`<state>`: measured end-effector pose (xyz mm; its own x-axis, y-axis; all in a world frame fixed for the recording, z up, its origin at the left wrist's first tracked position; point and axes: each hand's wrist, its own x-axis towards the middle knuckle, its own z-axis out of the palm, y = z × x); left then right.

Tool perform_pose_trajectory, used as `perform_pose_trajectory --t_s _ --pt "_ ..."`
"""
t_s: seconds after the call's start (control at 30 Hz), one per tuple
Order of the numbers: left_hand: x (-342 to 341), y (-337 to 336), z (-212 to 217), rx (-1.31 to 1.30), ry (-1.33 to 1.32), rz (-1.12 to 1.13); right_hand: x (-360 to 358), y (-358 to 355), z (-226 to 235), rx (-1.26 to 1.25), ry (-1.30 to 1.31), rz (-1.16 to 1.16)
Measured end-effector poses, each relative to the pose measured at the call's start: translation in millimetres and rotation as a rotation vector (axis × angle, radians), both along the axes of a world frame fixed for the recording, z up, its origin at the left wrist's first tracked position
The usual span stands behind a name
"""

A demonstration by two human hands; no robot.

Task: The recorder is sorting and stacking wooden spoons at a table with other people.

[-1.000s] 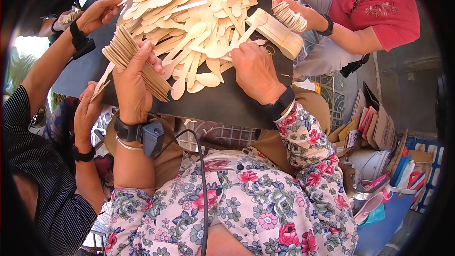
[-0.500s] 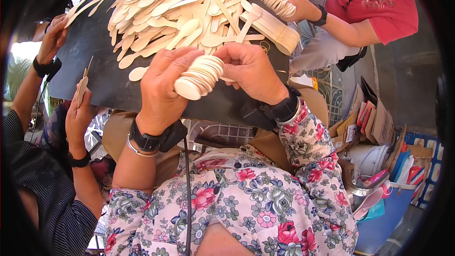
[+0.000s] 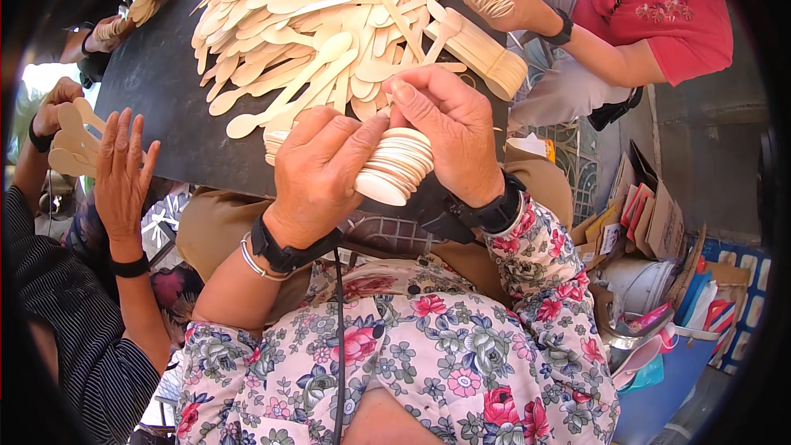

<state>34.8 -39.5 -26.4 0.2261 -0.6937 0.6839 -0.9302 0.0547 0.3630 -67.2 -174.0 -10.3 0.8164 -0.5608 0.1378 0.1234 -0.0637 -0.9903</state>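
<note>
My left hand [image 3: 317, 169] is closed around a thick stack of wooden spoons [image 3: 395, 166], their rounded ends fanned toward me and the other ends showing past my knuckles. Against the stack's upper right side, my right hand [image 3: 449, 128] is closed, thumb and forefinger pinched near my left thumb tip. What that pinch holds is too small to make out. Just beyond both hands spreads a large heap of loose wooden spoons [image 3: 288, 33] on the dark table [image 3: 177, 115]. One loose spoon [image 3: 255, 122] points out of the heap toward my left hand.
A neat bundle of wooden spoons [image 3: 482, 58] lies at the heap's right. Across to the right, a person's hand [image 3: 515, 4] grips another stack. At left, a co-worker's open hand [image 3: 124, 161] is beside fanned spoons [image 3: 72, 144]. Cardboard [image 3: 651, 206] and a blue bin [image 3: 671, 387] stand at right.
My hands and the stack have shifted right and toward me, and the stack has turned to show more of its length. The left co-worker's near hand has opened and risen beside the fanned spoons.
</note>
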Motion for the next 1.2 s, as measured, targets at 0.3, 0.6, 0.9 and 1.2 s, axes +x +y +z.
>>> perform_pose_trajectory --t_s 0.3,0.6,0.9,1.2 --pt "-0.3 12.8 2.2 -0.11 0.251 0.063 24.7 -24.4 -4.9 -0.4 0.112 -0.017" --pt "60.0 38.4 11.9 -0.449 0.909 0.386 94.1 3.4 -30.3 -1.639 0.041 0.25" --pt "66.0 42.5 11.6 -0.48 0.978 0.359 119.9 3.7 -40.3 -1.682 0.069 0.363" --pt "66.1 38.6 16.6 -0.47 0.954 0.334 110.1 -17.0 -13.4 -1.214 -0.037 0.077"
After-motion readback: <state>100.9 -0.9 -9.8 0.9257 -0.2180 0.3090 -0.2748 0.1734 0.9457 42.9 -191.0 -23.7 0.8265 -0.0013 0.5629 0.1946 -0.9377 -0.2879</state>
